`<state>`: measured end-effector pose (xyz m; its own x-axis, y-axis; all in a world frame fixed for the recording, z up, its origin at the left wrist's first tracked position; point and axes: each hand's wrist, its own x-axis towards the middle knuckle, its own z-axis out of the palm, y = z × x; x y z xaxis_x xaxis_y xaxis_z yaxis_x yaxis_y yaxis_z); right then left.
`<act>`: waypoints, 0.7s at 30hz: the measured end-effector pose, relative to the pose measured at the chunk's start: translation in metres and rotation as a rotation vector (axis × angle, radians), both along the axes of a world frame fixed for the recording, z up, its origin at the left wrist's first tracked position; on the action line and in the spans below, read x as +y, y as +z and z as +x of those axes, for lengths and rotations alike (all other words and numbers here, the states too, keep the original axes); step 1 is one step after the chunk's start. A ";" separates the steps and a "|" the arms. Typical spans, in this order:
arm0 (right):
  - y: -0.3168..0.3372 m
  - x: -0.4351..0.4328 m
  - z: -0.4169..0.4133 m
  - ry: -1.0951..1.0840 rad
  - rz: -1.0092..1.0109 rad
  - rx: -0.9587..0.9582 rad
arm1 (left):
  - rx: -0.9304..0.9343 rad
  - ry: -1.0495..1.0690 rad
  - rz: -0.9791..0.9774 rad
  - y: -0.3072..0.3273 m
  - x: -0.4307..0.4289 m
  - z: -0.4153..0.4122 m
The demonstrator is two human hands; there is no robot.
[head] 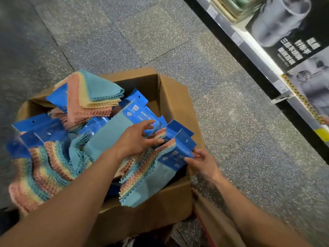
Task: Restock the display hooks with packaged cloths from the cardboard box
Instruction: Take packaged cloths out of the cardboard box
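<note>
Speckled grey terrazzo floor (240,136) carries an open brown cardboard box (175,98), heaped with blue-carded packs of pink, yellow and teal cloths (53,168). Over box centre: left hand (135,139), fingers spread, touching packs. At box's right rim: right hand (203,164) pinches one blue-carded teal pack (178,155). Right of box: white shelf edge (249,44).

Left hand (135,139) and right hand (204,164) ungloved, left forearm (80,193) and right forearm (240,207) unsleeved; dark patch (216,193) on the right one, too blurred.
</note>
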<state>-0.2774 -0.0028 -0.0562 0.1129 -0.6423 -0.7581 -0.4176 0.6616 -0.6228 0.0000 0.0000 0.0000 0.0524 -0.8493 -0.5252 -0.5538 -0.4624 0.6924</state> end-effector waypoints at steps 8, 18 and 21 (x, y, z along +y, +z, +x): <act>0.000 0.002 0.013 -0.086 -0.037 -0.100 | 0.116 0.005 0.034 -0.009 -0.016 0.003; 0.020 0.010 -0.040 -0.240 -0.130 -0.246 | 0.003 -0.019 0.037 -0.010 -0.023 -0.003; 0.032 0.000 -0.049 -0.244 -0.186 -0.240 | -0.089 -0.077 0.041 -0.016 -0.027 -0.009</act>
<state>-0.3262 -0.0023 -0.0245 0.1004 -0.7961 -0.5968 -0.0897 0.5901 -0.8023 -0.0085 -0.0270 -0.0164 0.0357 -0.8306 -0.5557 -0.6476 -0.4427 0.6202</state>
